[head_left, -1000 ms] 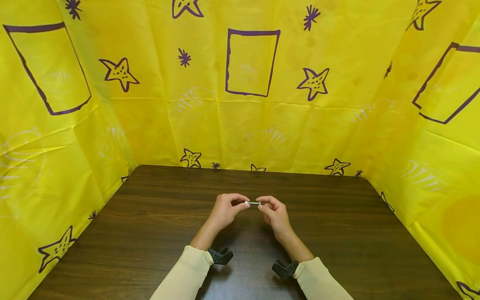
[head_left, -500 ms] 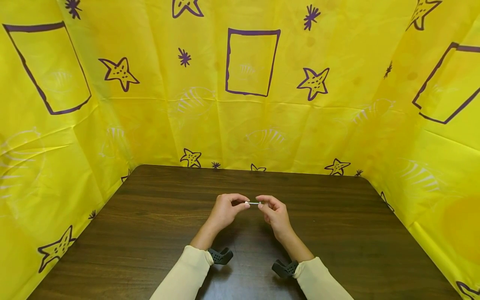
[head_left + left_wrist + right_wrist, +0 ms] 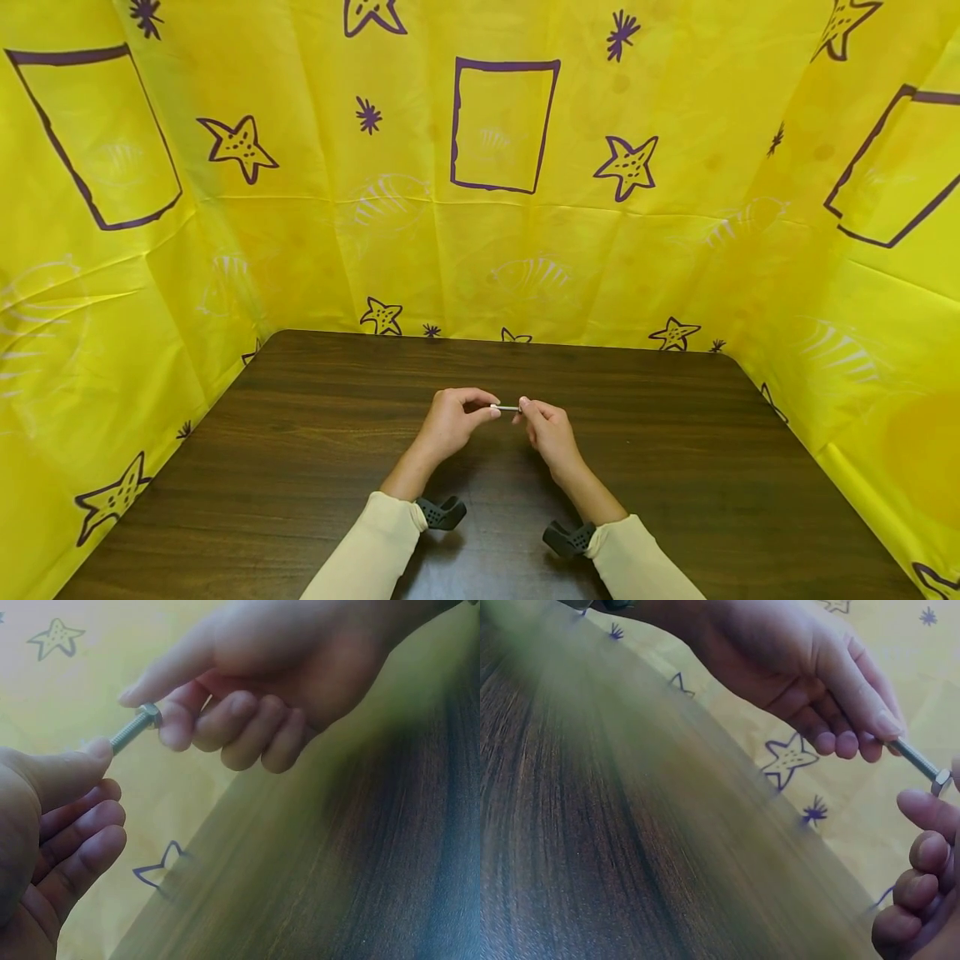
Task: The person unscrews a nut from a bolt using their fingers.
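A small metal bolt (image 3: 507, 408) is held level between the two hands, above the table. My left hand (image 3: 447, 423) pinches its left end between thumb and fingertips, which hide that end. The threaded shank (image 3: 129, 735) shows between the hands in the left wrist view. At the right end sits a hex nut (image 3: 151, 714). My right hand (image 3: 553, 432) has its thumb over the nut and its index finger under it, pinching it. In the right wrist view the same nut (image 3: 942, 782) lies against the index fingertip, and the other right fingers are curled in.
Below the hands is a dark wood-grain table (image 3: 337, 467). A yellow cloth (image 3: 495, 250) printed with starfish and fish surrounds its back and sides. Each wrist wears a dark strap mount, the left mount (image 3: 442, 512) and the right mount (image 3: 568, 538).
My right hand has rolled its grip at the nut: the thumb has moved up and over, the index finger down. My left hand and the bolt have stayed in place.
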{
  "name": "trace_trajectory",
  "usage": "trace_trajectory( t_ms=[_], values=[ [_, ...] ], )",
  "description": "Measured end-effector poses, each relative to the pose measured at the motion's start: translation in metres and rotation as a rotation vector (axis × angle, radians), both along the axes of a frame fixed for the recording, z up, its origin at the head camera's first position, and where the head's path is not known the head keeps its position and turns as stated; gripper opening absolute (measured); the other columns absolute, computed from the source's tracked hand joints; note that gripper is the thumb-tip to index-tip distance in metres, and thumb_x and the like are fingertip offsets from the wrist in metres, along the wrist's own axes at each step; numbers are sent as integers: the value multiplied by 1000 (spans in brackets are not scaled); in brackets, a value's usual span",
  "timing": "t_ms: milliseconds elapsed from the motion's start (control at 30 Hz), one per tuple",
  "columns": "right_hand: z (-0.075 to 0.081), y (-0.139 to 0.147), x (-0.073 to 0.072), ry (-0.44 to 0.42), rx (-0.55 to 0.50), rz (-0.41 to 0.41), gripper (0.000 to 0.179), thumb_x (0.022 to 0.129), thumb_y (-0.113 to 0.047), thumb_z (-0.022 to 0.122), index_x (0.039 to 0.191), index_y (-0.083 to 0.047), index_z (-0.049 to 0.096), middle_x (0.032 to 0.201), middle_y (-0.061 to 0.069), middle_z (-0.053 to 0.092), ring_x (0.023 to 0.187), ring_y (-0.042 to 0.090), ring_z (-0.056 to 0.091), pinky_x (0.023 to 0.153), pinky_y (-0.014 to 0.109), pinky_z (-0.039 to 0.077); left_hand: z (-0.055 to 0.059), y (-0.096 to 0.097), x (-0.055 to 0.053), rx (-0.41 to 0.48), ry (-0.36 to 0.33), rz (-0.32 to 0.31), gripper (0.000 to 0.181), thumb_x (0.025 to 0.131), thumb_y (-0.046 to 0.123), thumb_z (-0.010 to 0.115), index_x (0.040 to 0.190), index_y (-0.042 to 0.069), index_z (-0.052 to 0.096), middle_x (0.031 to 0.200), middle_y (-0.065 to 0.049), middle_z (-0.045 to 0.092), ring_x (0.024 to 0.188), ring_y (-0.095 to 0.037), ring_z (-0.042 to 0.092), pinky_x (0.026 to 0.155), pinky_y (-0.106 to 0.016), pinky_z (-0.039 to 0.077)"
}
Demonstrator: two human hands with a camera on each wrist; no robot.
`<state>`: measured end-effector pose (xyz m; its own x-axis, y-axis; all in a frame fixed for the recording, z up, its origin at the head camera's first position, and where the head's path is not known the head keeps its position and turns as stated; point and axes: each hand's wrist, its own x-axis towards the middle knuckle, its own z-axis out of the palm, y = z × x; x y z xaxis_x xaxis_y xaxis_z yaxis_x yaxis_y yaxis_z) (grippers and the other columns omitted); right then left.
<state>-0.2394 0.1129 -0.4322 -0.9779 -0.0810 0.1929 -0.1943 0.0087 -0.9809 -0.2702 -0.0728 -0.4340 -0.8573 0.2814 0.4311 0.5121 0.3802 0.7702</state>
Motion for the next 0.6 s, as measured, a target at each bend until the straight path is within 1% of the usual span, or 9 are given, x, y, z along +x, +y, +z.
trace_trajectory(
  t_ms=[100,300,367,433,500,567,600],
  values=[
    [1,0,1,-14,-15,10,37,101,-11,51,85,21,58,50,0,36,42,5,30,42,20,24,0,0,0,-2,-2,3,12,84,13,77,94,6,76,86,5,71,78,-11,63,69,-28,52],
    [2,1,1,-25,-95,49,31,100,-7,53,93,24,54,52,2,37,40,3,30,42,20,24,1,-1,0,2,18,0,14,85,14,76,95,4,76,86,3,71,77,-12,62,67,-28,51],
    [2,1,1,-21,-118,56,29,99,-5,54,93,23,54,52,1,37,39,2,30,41,20,24,1,-1,1,6,19,-1,15,85,13,76,95,3,75,86,2,71,76,-12,62,67,-28,51],
    [2,1,1,-24,-137,56,23,98,-3,54,87,17,57,51,0,37,39,2,30,41,20,24,2,-1,1,10,13,2,15,84,13,77,95,3,75,85,3,71,75,-12,61,66,-28,50],
    [1,2,1,-20,-150,56,19,98,-2,55,82,6,62,52,0,38,39,2,31,42,20,24,2,-1,2,13,13,1,15,84,13,77,95,3,75,85,3,71,75,-12,61,66,-28,50],
    [-3,3,-2,-26,-164,57,17,97,-1,55,83,-5,64,53,0,38,40,3,31,41,20,24,2,-1,2,14,17,2,14,84,12,77,94,2,75,84,3,71,74,-12,61,66,-27,50],
    [-6,3,-4,-28,-171,58,17,97,-1,55,84,-6,64,53,1,38,40,3,31,41,20,24,2,0,2,16,19,2,14,84,12,77,94,2,75,83,3,71,74,-12,62,66,-27,51]
  ],
)
